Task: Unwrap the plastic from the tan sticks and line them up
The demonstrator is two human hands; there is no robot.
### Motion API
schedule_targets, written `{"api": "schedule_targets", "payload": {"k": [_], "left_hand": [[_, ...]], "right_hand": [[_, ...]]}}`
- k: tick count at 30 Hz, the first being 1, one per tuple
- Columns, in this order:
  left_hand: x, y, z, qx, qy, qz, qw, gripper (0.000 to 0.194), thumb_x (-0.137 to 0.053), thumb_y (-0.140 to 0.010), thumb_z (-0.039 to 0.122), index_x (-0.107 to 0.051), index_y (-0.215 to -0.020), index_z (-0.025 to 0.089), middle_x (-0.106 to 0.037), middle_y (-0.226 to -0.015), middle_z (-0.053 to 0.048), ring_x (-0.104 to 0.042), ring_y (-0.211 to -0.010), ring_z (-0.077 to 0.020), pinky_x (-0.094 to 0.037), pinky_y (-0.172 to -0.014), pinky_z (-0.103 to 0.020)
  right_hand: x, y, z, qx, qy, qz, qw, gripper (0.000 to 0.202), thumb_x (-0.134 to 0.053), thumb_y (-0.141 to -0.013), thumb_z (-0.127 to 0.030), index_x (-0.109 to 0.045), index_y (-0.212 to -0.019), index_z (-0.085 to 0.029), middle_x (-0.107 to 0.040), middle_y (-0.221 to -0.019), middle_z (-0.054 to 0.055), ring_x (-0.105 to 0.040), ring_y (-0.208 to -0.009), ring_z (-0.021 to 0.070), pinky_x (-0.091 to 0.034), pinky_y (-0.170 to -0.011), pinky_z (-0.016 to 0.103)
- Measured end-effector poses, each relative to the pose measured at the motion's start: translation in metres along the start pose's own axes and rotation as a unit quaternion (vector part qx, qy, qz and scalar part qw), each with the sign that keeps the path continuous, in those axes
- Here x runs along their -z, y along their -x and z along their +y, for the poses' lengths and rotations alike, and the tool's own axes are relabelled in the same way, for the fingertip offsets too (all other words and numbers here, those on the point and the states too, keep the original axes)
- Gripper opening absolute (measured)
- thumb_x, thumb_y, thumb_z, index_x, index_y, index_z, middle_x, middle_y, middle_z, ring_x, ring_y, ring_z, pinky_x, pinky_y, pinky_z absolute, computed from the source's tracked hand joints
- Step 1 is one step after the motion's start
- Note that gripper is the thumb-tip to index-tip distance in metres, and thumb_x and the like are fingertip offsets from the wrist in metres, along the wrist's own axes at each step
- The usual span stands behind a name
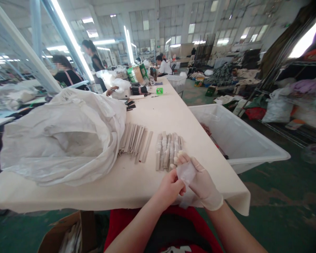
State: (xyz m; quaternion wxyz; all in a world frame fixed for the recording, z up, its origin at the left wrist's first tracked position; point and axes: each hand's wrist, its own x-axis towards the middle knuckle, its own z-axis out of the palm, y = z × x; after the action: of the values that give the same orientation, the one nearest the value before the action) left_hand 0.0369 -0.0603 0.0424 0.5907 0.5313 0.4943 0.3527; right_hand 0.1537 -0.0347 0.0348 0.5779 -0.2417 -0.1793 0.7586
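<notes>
"Red clothing sits closest to us, its white print cut off by the bottom edge, our forearms reaching past it. What do our hands have?"

"Translucent plastic film. Our bare left hand pinches its lower left side. It lies against the palm of our gloved right hand, whose fingers are partly extended; we cannot tell whether that hand grips it too."

"Where are we holding it?"

"Above the near edge of the bench, just before the plastic-wrapped strips, which our glove partly hides. More film dangles beneath, half covered."

"And leftward?"

"Loose pale strips, beside a white sack. Its mouth gapes, but we can't make out the contents. Below, a cardboard box is cropped by the frame, its plastic-covered contents unclear. At right, the bench edge hides some of what's in the white bin."
</notes>
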Motion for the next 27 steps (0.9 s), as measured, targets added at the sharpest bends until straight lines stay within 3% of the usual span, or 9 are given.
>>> {"api": "schedule_targets", "payload": {"k": [2, 5, 8, 11, 16, 20, 25, 27], "left_hand": [[0.002, 0.010, 0.006, 0.012, 0.036, -0.031, 0.999, 0.013, -0.051, -0.075, 0.027, -0.045, -0.067, 0.018, -0.047, -0.049, 0.006, -0.042, -0.042, -0.0070, -0.034, -0.045, -0.020], [0.006, 0.018, 0.010, 0.014, 0.081, -0.065, 0.994, 0.026, -0.051, -0.076, 0.040, -0.048, -0.069, 0.016, -0.058, -0.059, 0.001, -0.049, -0.047, -0.0068, -0.031, -0.046, -0.019], [0.012, 0.021, 0.009, 0.034, 0.150, -0.084, 0.984, 0.047, -0.046, -0.076, 0.058, -0.054, -0.082, 0.012, -0.064, -0.076, -0.006, -0.058, -0.059, -0.0110, -0.034, -0.050, -0.020], [0.024, 0.025, 0.006, 0.049, 0.171, -0.079, 0.981, 0.057, -0.043, -0.076, 0.063, -0.056, -0.095, 0.011, -0.065, -0.083, -0.009, -0.060, -0.069, -0.0136, -0.037, -0.055, -0.022], [0.051, 0.029, -0.008, 0.028, 0.077, -0.008, 0.997, 0.042, -0.049, -0.078, 0.050, -0.057, -0.096, 0.014, -0.064, -0.086, -0.007, -0.058, -0.073, -0.0129, -0.039, -0.059, -0.021], [0.072, 0.027, -0.035, 0.012, 0.016, 0.039, 0.999, 0.035, -0.046, -0.081, 0.041, -0.057, -0.099, 0.014, -0.065, -0.085, -0.006, -0.059, -0.073, -0.0137, -0.042, -0.062, -0.023], [0.098, 0.028, -0.067, -0.058, -0.138, 0.088, 0.985, 0.035, -0.039, -0.086, 0.036, -0.057, -0.106, 0.014, -0.067, -0.088, -0.007, -0.062, -0.081, -0.0162, -0.047, -0.074, -0.028], [0.106, 0.028, -0.072, -0.074, -0.186, 0.106, 0.974, 0.034, -0.039, -0.087, 0.034, -0.058, -0.106, 0.014, -0.068, -0.093, -0.008, -0.062, -0.084, -0.0181, -0.047, -0.077, -0.030]], "right_hand": [[0.000, 0.002, -0.011, 0.015, -0.047, 0.019, 0.999, 0.019, -0.048, -0.089, -0.026, -0.067, -0.093, -0.027, -0.071, -0.095, -0.004, -0.061, -0.099, 0.0130, -0.040, -0.101, 0.035], [-0.005, 0.008, -0.023, 0.028, -0.081, 0.003, 0.996, 0.016, -0.052, -0.087, -0.020, -0.066, -0.091, -0.024, -0.070, -0.076, -0.006, -0.064, -0.077, 0.0103, -0.043, -0.098, 0.034], [-0.011, 0.016, -0.028, 0.038, -0.081, 0.001, 0.996, 0.015, -0.053, -0.085, -0.016, -0.067, -0.088, -0.022, -0.064, -0.063, -0.007, -0.061, -0.063, 0.0091, -0.045, -0.096, 0.032], [-0.013, 0.022, -0.034, 0.033, -0.068, 0.033, 0.997, 0.023, -0.047, -0.085, -0.012, -0.067, -0.090, -0.021, -0.061, -0.056, -0.007, -0.060, -0.059, 0.0086, -0.045, -0.094, 0.029], [-0.007, 0.023, -0.055, 0.070, 0.023, 0.044, 0.996, 0.034, -0.047, -0.079, -0.005, -0.065, -0.100, -0.024, -0.064, -0.062, -0.007, -0.060, -0.064, 0.0092, -0.046, -0.091, 0.023], [-0.003, 0.021, -0.064, 0.137, 0.089, 0.041, 0.986, 0.029, -0.048, -0.075, -0.006, -0.067, -0.087, -0.024, -0.069, -0.084, -0.003, -0.060, -0.069, 0.0099, -0.048, -0.086, 0.023], [0.001, 0.010, -0.058, 0.059, 0.062, 0.102, 0.991, 0.035, -0.040, -0.080, -0.007, -0.065, -0.095, -0.026, -0.069, -0.086, -0.003, -0.062, -0.091, 0.0106, -0.046, -0.092, 0.030], [0.002, 0.003, -0.054, 0.042, 0.055, 0.122, 0.990, 0.038, -0.038, -0.080, -0.004, -0.065, -0.094, -0.026, -0.069, -0.090, -0.003, -0.062, -0.088, 0.0103, -0.049, -0.087, 0.029]]}}
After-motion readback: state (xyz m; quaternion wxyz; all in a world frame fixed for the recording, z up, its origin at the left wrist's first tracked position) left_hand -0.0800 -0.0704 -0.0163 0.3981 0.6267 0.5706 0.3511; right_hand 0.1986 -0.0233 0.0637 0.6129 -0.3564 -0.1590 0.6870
